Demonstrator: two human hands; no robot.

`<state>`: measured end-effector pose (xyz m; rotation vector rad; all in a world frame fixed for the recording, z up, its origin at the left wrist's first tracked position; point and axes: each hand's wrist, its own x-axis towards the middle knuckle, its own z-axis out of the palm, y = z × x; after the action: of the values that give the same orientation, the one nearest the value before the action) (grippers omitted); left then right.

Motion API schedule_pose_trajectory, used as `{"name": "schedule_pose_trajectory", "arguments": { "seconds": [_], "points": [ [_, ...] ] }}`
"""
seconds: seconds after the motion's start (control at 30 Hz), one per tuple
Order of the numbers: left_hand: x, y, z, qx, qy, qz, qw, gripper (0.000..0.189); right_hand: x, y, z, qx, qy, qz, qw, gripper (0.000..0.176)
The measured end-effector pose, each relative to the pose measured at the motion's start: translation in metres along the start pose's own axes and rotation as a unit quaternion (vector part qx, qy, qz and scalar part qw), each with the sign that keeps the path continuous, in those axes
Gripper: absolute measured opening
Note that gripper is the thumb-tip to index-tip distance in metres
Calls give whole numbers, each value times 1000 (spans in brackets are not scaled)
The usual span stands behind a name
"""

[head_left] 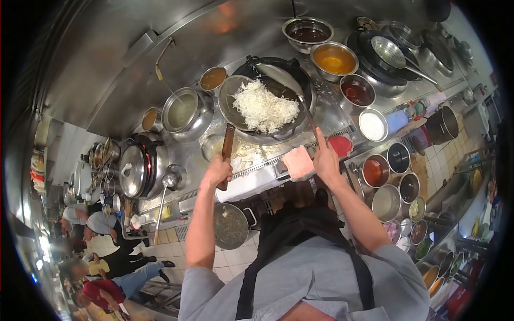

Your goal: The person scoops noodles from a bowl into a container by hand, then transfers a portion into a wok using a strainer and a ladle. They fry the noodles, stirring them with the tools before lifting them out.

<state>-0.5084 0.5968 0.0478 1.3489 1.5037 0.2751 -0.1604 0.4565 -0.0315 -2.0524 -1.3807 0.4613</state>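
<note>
Our left hand (217, 172) had its grip wrapped round the wooden handle (228, 142) of a round metal strainer (227, 101); our right hand (325, 160) grasped a long-handled metal ladle (282, 78). White shreds (262, 107) lay heaped across the strainer, over the black wok (306, 80) on the steel bench (186, 156).

A domed lid (131, 172) sits near a ladle (171, 181), with a red-shirted person (103, 293) farther off.

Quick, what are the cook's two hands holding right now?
Left hand: closed, holding a wooden handle.
Right hand: closed, holding a long-handled metal ladle.
</note>
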Motion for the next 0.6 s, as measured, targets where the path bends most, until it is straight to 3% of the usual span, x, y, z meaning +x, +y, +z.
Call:
{"name": "schedule_pose_trajectory", "arguments": {
  "seconds": [0.03, 0.13, 0.17, 0.2, 0.27, 0.3, 0.4, 0.5, 0.57, 0.6],
  "points": [
    [-4, 6, -3, 29, -7, 4, 1000, 27, -3, -6, 5, 17, 30, 2, 999, 72],
    [-12, 23, -10, 98, -33, 10, 995, 26, -26, -65, 21, 233, -74, 158, 957, 69],
    [-10, 28, -10, 110, -48, 7, 993, 24, -29, -37, 97, 240, 53, 49, 968, 67],
    [-9, 33, -10, 121, -61, 2, 991, 23, -28, -72, 77, 347, -50, 157, 923, 68],
    [-11, 46, -5, 129, -63, -1, 990, 20, -11, -107, 76, 431, -119, 222, 867, 71],
    [-11, 54, -2, 134, -66, -3, 989, 19, 2, -96, 113, 422, -86, 183, 884, 72],
    [-8, 77, 0, 78, -99, -7, 992, 20, 19, -104, 134, 252, -34, 104, 961, 76],
    [14, 73, 15, -123, -80, -34, 989, 20, 18, -137, 107, 88, -127, 71, 985, 81],
    [20, 85, 15, -122, -109, -39, 986, 12, 20, -142, 105, -9, -175, 37, 984, 84],
    [32, 85, 17, -187, -123, -64, 973, 11, 21, -133, 119, -40, -167, 23, 985, 83]
  ]
}}
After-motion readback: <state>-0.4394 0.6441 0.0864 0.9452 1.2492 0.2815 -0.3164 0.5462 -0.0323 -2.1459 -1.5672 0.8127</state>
